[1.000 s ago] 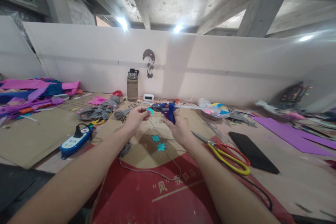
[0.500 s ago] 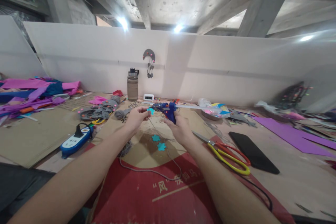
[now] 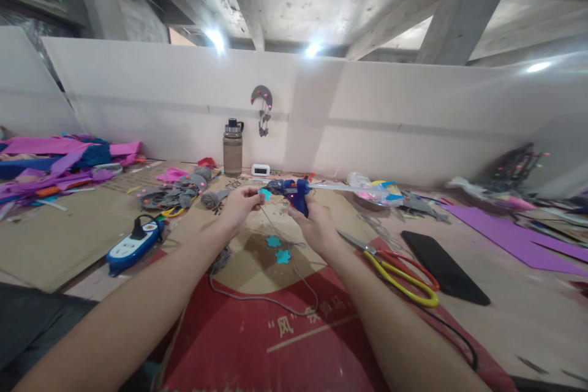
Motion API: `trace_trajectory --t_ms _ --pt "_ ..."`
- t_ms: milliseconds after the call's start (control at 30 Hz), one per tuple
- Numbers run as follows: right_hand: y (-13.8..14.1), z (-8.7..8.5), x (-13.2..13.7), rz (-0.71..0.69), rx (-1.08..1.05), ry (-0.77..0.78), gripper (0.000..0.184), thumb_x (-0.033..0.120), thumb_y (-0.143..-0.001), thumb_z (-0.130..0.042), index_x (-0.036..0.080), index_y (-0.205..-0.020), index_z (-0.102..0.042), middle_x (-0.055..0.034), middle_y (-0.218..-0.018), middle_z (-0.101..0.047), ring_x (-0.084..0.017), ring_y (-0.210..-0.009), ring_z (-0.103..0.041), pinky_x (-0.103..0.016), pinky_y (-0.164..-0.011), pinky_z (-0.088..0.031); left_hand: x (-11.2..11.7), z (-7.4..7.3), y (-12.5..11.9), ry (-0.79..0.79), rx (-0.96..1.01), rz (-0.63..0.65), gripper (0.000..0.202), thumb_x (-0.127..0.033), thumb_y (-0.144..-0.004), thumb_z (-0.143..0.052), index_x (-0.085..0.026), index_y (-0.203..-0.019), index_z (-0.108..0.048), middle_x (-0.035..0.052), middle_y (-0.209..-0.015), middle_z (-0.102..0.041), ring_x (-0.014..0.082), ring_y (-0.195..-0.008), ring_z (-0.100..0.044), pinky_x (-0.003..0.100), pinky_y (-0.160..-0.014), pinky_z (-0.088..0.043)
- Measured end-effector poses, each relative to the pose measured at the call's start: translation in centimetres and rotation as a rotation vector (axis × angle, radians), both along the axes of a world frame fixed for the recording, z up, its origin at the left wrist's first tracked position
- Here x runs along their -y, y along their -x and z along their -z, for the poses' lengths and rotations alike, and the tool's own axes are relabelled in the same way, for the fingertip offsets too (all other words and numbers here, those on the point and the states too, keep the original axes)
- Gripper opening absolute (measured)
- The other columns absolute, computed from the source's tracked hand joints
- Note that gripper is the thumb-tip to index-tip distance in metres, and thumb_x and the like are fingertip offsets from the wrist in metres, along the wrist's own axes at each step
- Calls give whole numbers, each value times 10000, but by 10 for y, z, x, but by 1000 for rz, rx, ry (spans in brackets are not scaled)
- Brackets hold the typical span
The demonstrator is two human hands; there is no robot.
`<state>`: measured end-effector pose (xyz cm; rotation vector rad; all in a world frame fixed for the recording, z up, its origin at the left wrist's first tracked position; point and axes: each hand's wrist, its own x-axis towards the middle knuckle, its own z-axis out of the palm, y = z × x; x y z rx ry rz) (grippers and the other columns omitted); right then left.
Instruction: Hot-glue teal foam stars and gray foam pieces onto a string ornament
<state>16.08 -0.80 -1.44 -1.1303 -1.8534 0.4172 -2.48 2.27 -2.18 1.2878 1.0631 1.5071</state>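
Note:
My left hand pinches a small teal foam flower held up over the table, with a thin grey string hanging from it. My right hand is wrapped round a blue hot glue gun whose red light glows, its nozzle pointing left at the teal flower. Two more teal foam flowers lie on the cardboard just below my hands.
Yellow-and-red scissors and a black phone lie to the right. A blue-white power strip sits left, a water bottle and a small white clock at the back. Purple felt piles lie at both sides, grey felt pieces at mid left.

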Motion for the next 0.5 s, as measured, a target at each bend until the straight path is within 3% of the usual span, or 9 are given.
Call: trace_trajectory --t_ms 500 --pt "-1 0 0 -10 -68 30 376 326 -797 -476 181 -1143 -511 -67 -910 -648 -202 -744 -578 -308 -686 -433 1 -1 0 10 19 11 277 -276 -558 -739 -113 -767 -656 20 -633 -608 85 -559 -518 213 -542 -390"
